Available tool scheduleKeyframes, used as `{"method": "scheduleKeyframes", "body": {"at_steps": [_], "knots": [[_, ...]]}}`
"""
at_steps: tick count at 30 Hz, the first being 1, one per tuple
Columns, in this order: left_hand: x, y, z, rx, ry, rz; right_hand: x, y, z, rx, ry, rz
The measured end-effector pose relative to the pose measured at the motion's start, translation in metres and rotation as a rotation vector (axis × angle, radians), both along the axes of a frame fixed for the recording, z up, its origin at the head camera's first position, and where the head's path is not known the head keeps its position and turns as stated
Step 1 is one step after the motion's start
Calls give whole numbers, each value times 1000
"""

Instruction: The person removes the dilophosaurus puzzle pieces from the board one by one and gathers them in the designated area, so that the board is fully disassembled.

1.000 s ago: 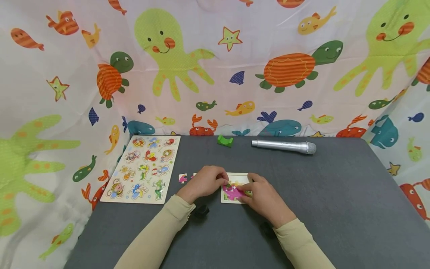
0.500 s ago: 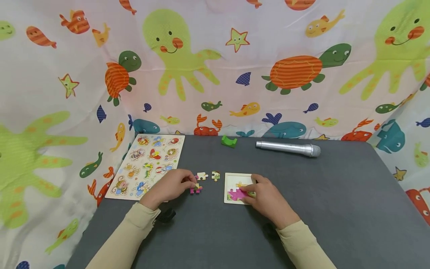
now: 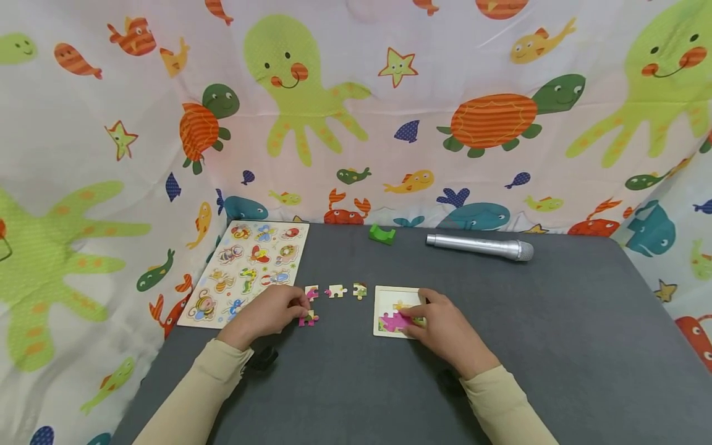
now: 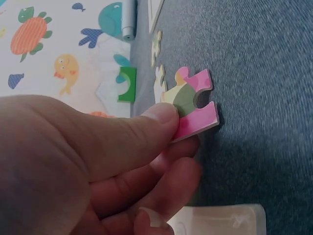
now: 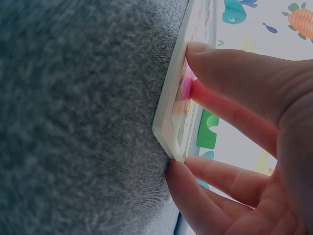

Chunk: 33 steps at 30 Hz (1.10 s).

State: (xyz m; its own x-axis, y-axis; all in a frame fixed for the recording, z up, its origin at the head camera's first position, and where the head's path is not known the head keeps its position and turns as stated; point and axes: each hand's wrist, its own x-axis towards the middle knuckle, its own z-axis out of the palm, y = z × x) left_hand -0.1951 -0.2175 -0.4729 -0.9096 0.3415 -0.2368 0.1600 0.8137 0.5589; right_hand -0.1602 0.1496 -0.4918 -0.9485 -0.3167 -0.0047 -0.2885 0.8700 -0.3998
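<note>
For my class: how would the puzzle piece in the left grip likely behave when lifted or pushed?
The puzzle piece is probably stiff: it shows no sag beyond where the left grip pinches it. Small and thin, it is likely light. Its flat shape suggests sliding rather than rolling.

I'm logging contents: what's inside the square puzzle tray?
Pink, yellow and green jigsaw pieces lie in the square puzzle tray; pale floor shows at upper left. The right hand covers part of the right side, and what lies beneath cannot be seen.
</note>
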Motion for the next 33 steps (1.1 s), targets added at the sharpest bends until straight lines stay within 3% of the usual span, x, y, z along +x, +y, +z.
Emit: {"method": "scheduleKeyframes", "body": {"at_steps": [9,19,23,28,33], "knots": [[-2,1,0,9,6,14,0,3,-1,-4,20,-2],[-6,19,3,-66,125,7,0,4,-3,-2,9,-7],[-7,44,8,-31,149,-43,0,4,-3,3,-3,-10],[-10,90,11,9,201,-156,0,4,-2,-6,-17,-13],[-18,136,6,34,175,-247,1,3,-1,-24,22,2]]}}
